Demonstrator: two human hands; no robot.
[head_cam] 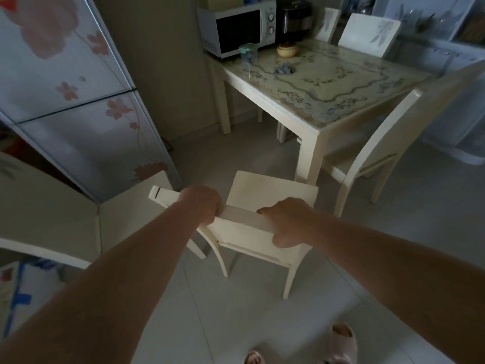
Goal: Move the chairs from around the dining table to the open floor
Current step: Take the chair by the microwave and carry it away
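A cream wooden chair (270, 187) stands on the tiled floor just off the near corner of the dining table (301, 119). My left hand (203, 203) and my right hand (286, 219) both grip the top rail of its backrest. A second cream chair (388, 143) is tucked at the table's right side. Two more chair backs (367, 32) show beyond the table's far edge. Another cream chair (52, 214) stands at my left, next to the held one.
A flower-patterned fridge (78, 101) rises at the left. On the table sit a microwave (236, 27), a dark cooker (294, 19), a small container (248, 52), a jar (286, 49) and a cloth (284, 68). Pale floor tiles (393, 245) stretch right. My slippered feet (341, 342) are below.
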